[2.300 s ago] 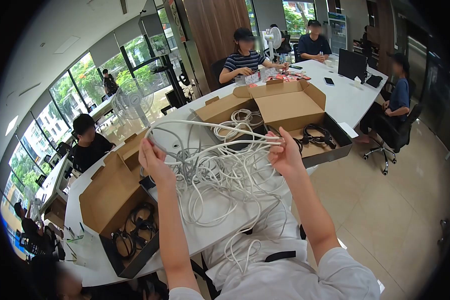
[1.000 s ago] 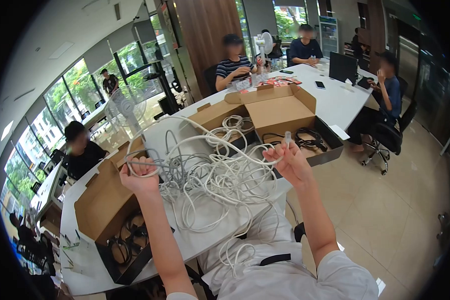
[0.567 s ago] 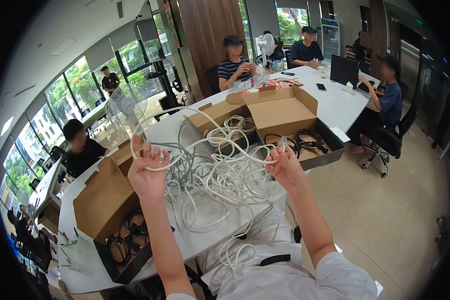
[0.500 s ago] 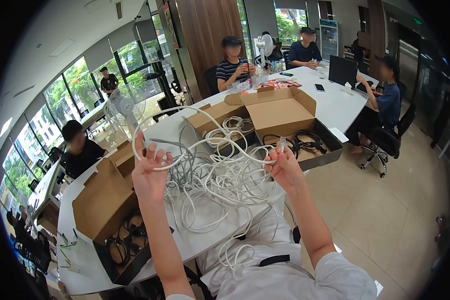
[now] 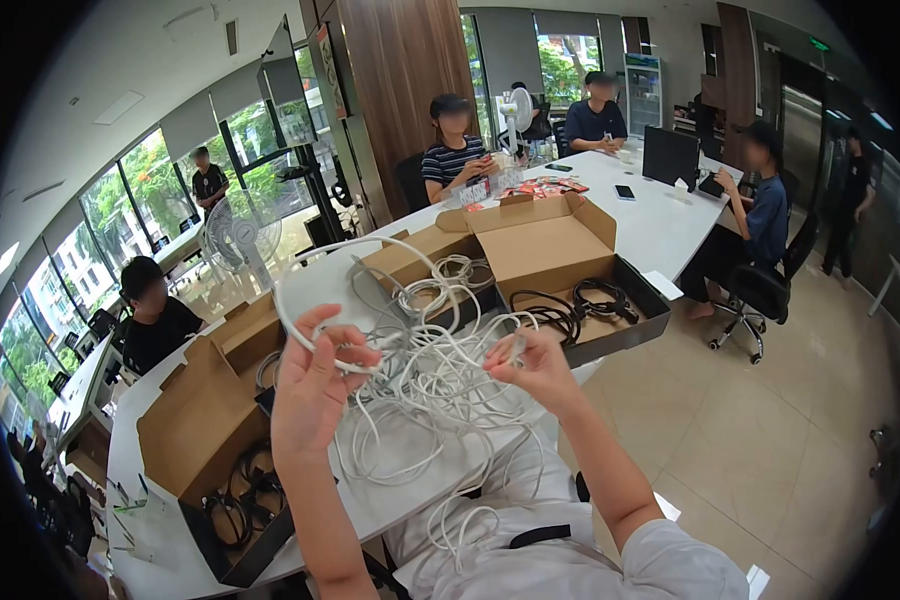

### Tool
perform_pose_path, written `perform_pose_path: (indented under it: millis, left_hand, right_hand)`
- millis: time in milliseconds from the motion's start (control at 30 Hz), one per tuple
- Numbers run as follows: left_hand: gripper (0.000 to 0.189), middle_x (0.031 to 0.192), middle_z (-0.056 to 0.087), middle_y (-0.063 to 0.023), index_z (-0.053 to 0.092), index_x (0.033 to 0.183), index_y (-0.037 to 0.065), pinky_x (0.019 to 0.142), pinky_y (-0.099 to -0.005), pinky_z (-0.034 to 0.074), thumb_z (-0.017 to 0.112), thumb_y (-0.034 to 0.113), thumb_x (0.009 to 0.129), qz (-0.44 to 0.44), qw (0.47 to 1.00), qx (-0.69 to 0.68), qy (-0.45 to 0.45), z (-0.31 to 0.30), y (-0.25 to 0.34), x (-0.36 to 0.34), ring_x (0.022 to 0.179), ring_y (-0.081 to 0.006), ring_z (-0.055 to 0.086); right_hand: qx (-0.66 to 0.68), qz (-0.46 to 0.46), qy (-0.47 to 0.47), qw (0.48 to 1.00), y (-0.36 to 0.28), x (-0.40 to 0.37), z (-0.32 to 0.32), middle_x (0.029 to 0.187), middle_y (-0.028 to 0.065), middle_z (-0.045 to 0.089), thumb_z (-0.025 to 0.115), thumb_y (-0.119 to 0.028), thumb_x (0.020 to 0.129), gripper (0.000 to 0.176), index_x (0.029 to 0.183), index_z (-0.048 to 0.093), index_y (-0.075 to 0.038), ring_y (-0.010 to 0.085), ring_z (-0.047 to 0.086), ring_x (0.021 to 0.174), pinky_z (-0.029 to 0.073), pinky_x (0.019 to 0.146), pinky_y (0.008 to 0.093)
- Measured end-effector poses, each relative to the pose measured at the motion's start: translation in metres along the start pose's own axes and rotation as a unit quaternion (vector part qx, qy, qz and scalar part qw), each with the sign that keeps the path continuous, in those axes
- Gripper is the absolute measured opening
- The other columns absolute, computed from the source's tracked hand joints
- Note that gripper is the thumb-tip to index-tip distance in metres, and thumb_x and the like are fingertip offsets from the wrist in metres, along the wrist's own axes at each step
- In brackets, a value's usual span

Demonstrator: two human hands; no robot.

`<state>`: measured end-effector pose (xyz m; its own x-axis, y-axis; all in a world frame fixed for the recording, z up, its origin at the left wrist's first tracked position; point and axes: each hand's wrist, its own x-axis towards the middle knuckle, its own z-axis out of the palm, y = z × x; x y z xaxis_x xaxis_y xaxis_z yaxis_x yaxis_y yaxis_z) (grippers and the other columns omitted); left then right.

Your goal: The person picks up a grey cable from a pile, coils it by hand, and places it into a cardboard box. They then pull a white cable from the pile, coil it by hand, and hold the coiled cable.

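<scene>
Tabletop: one long white tabletop (image 5: 660, 235) runs beneath both sets of fingers and well beyond them.
Standing person: one person in dark clothes (image 5: 850, 205) has come into view, well apart from the right fingers; it has no bearing on the cable work.
Boxes: four brown cardboard boxes, lids raised. A dark-sided box (image 5: 620, 340) with two bundles of black cords lies beyond the right fingers; a white-coil box (image 5: 410, 258) lies ahead of the gap between the hands; a left box (image 5: 195, 420) with uncounted black cords lies outside the left fingers; a partly hidden box (image 5: 255, 325) lies behind them.
Tangle: one heap of white and grey plastic-sheathed cables (image 5: 430, 375), between and beyond the fingers, too entwined to count.
Hands: two, closer together than half a second ago; the held cable now has more slack, which suggests it is being gathered rather than stretched.
Held cable: one smooth white cable (image 5: 280, 290), arching up from the left fingers and down towards the tangle; its far end is lost there.
Left hand (image 5: 325, 370): fingers parted and half curled, the cable resting across them, not clenched.
Right hand (image 5: 535, 370): thumb and fingers pinched together on the plug.
Plug: one small clear plastic plug (image 5: 518, 347), blurred, at the right fingertips.
</scene>
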<state>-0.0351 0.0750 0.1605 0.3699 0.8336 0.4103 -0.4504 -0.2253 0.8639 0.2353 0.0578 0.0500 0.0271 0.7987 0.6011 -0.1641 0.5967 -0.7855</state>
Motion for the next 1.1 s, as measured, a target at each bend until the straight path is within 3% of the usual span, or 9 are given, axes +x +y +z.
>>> perform_pose_path:
  millis: [133,167,300,467,567,767,867,1000,1100]
  left_hand:
    - [0.035,0.087,0.056,-0.0077,0.04,0.124,0.005,0.081,-0.0339,0.052,0.047,0.027,0.097,0.084,0.995,-0.054,-0.024,0.007,0.013,-0.009,0.076,-0.0177,0.061]
    - [0.036,0.076,0.053,-0.0039,0.04,0.122,0.005,0.062,-0.0261,0.052,0.042,0.032,0.099,0.095,0.992,-0.046,0.062,0.021,0.016,-0.015,0.056,-0.0122,0.053]
    - [0.043,0.056,0.04,0.0028,0.04,0.12,0.001,0.032,-0.0207,0.022,0.033,0.039,0.1,0.057,0.961,-0.258,-0.085,0.018,0.035,-0.039,0.037,-0.0047,0.03]
    - [0.048,0.048,0.028,0.0053,0.04,0.12,-0.004,0.032,-0.0192,0.016,0.035,0.04,0.1,0.154,0.977,0.026,-0.145,0.033,0.05,-0.049,0.035,-0.0027,0.022]
    - [0.051,0.051,0.028,0.0074,0.048,0.113,-0.007,0.036,-0.0181,0.015,0.044,0.041,0.098,0.154,0.977,0.138,-0.048,0.039,0.049,-0.041,0.04,0.0,0.024]
    - [0.033,0.055,0.045,-0.0022,0.059,0.109,-0.001,0.045,-0.0247,0.032,0.059,0.027,0.091,0.056,0.902,0.405,-0.141,0.049,0.031,-0.032,0.046,-0.0094,0.039]
    - [0.025,0.061,0.054,-0.0097,0.062,0.104,0.002,0.051,-0.0313,0.041,0.063,0.02,0.086,0.066,0.829,0.511,-0.216,0.065,0.022,-0.035,0.05,-0.0189,0.05]
    - [0.018,0.067,0.059,-0.0103,0.063,0.096,0.005,0.057,-0.0339,0.046,0.067,0.014,0.08,0.053,0.804,0.554,-0.211,0.067,0.022,-0.036,0.058,-0.0225,0.058]
    - [0.018,0.071,0.063,-0.0074,0.065,0.088,0.005,0.053,-0.0283,0.044,0.071,0.008,0.071,0.112,0.844,0.488,-0.192,0.05,0.001,-0.026,0.059,-0.0216,0.057]
  right_hand:
    - [-0.177,-0.021,0.043,0.983,0.031,-0.006,0.018,0.078,0.0071,0.065,0.074,-0.003,0.074,0.021,0.073,0.053,-0.003,0.0157,0.064,0.076,0.048,0.069,0.0274]
    - [-0.247,-0.033,0.067,0.966,0.042,-0.008,0.02,0.077,0.0073,0.064,0.074,-0.003,0.074,0.021,0.073,0.053,-0.003,0.0161,0.064,0.074,0.047,0.066,0.0271]
    - [-0.417,-0.049,0.019,0.907,0.046,-0.018,0.048,0.075,0.0093,0.063,0.076,-0.017,0.073,0.023,0.075,0.057,-0.005,0.0263,0.061,0.073,0.045,0.069,0.0357]
    - [-0.542,0.072,-0.28,0.789,0.047,-0.033,0.074,0.084,0.0063,0.065,0.069,-0.026,0.078,0.02,0.084,0.063,-0.008,0.028,0.061,0.086,0.042,0.083,0.0413]
    - [-0.633,0.025,-0.187,0.75,-0.001,-0.035,0.075,0.088,0.0057,0.066,0.065,-0.023,0.082,0.021,0.096,0.065,-0.007,0.0253,0.06,0.091,0.039,0.092,0.0433]
    - [-0.453,-0.192,0.052,0.869,-0.094,-0.034,0.094,0.113,0.015,0.057,0.059,-0.018,0.083,0.043,0.124,0.055,-0.008,0.0332,0.052,0.107,0.027,0.102,0.056]
    - [-0.611,-0.351,0.154,0.693,-0.111,-0.025,0.093,0.122,0.018,0.051,0.059,-0.012,0.081,0.049,0.129,0.051,-0.007,0.0379,0.047,0.112,0.027,0.104,0.053]
    - [-0.589,-0.164,-0.16,0.775,-0.115,-0.009,0.071,0.104,0.0115,0.063,0.063,-0.016,0.079,0.042,0.119,0.056,-0.009,0.0248,0.06,0.096,0.041,0.095,0.041]
    - [-0.485,-0.198,-0.147,0.839,-0.119,-0.008,0.061,0.081,0.0067,0.067,0.071,-0.012,0.072,0.027,0.097,0.063,-0.005,0.0247,0.062,0.067,0.049,0.063,0.0327]
